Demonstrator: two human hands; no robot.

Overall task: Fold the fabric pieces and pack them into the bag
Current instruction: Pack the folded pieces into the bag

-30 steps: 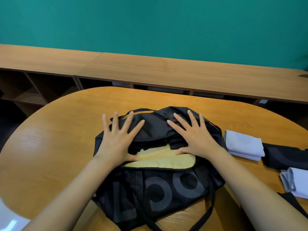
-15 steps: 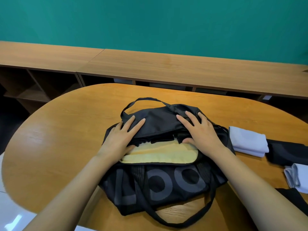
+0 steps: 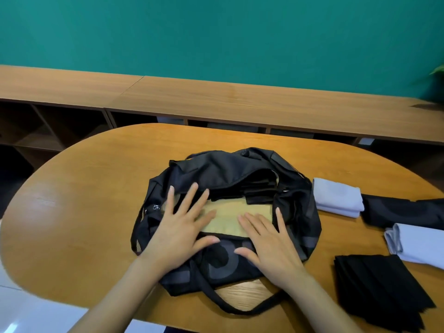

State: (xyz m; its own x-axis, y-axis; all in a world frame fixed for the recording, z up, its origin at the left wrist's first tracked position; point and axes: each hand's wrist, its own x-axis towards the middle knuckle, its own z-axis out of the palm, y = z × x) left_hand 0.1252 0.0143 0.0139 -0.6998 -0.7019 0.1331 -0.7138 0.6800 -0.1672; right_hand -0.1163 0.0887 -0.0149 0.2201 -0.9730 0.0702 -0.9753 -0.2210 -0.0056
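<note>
Folded cloths [image 3: 337, 200] right of bag [image 3: 216, 171]

The right edge cuts off a pale folded cloth [image 3: 419, 246] and dark fabric [image 3: 406, 212].

A rounded wooden surface [image 3: 84, 212] is seen in the foreground, with a soft glare at its left end. Behind it, a long low wooden shelf unit [image 3: 240, 102] is set against a teal wall [image 3: 216, 32]. Open compartments [image 3: 48, 126] are seen under its top at the left, mostly in shadow. A few green plant leaves [image 3: 438, 69] are cut off by the right edge. A pale glossy floor [image 3: 28, 313] is seen at the lower left.
</note>
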